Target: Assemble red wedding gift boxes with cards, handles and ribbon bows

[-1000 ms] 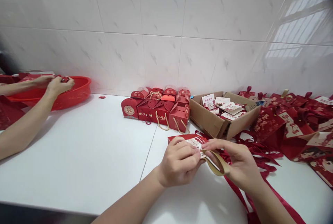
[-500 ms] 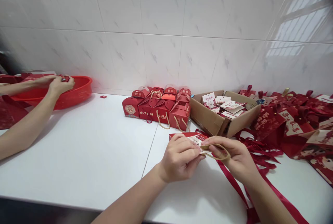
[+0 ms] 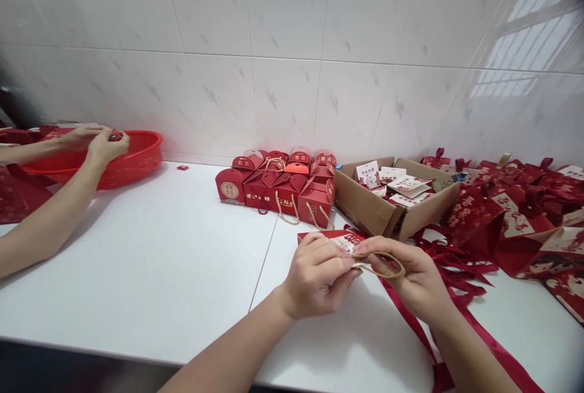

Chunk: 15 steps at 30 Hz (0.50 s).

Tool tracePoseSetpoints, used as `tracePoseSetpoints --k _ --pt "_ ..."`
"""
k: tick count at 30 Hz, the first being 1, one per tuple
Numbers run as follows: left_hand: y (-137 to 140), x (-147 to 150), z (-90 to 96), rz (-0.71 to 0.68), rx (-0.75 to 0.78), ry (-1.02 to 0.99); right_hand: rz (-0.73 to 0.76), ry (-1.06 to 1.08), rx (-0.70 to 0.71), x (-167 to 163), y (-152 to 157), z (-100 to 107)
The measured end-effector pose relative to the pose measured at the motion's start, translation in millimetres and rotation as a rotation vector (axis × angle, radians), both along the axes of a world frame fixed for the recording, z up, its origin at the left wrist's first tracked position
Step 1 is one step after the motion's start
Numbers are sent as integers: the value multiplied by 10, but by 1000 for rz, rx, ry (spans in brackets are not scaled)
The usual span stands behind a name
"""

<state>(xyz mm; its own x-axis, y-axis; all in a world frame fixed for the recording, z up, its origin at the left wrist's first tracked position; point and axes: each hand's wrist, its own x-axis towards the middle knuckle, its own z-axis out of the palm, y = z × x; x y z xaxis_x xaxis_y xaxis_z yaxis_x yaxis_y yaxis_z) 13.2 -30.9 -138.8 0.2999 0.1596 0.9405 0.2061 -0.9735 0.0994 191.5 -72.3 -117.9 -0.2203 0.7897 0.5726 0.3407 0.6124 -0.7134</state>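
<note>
A small red gift box [image 3: 311, 236] with a white printed panel is mostly hidden behind my hands, near the front of the white table. My left hand [image 3: 317, 277] is closed on its top edge, the fingertips pinched together. From that spot a gold ribbon [image 3: 398, 262] curves out in a loop. My right hand [image 3: 417, 280] pinches this ribbon between thumb and fingers, close to my left fingertips. Whether the ribbon ends pass through the box cannot be made out. Dark red ribbons [image 3: 413, 320] trail beneath my right hand and forearm.
Several red boxes [image 3: 274, 195] with rope handles stand by the wall. A cardboard box [image 3: 367, 207] holds printed cards [image 3: 408, 185]. Red gift bags [image 3: 474, 210] crowd the right side. At left, another person's hands [image 3: 103, 146] hold something small over a red basin [image 3: 146, 159].
My hands stay almost in the same place, still pinching the box and ribbon. The other person's fingers have shifted slightly over the basin.
</note>
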Motion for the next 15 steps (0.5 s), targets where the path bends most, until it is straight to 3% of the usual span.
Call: tracePoseSetpoints --k 15 --pt "-24 2 -5 1 -47 -53 136 -9 161 22 10 6"
